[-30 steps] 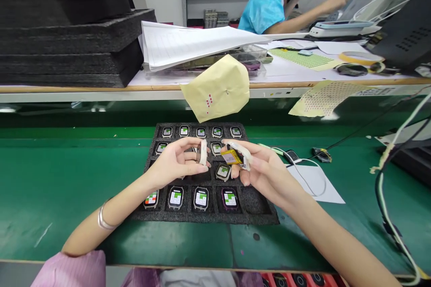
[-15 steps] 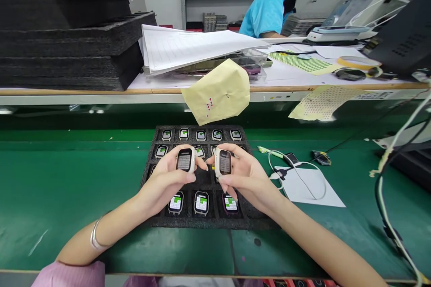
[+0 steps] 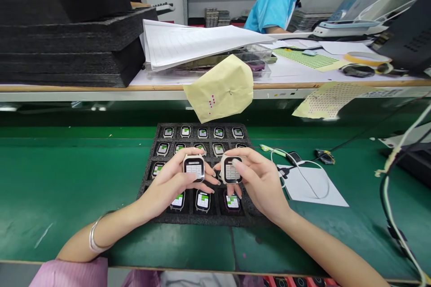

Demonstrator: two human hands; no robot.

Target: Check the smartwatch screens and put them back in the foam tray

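Left hand [image 3: 173,177]: closed on pale watch [image 3: 193,167]. Right hand [image 3: 262,179]: closed on second watch [image 3: 230,173], near first. Black foam tray [image 3: 208,219] beneath.

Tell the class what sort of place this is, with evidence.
Probably an electronics workshop: a black foam tray holds rows of smartwatches with lit screens, on a green workbench.
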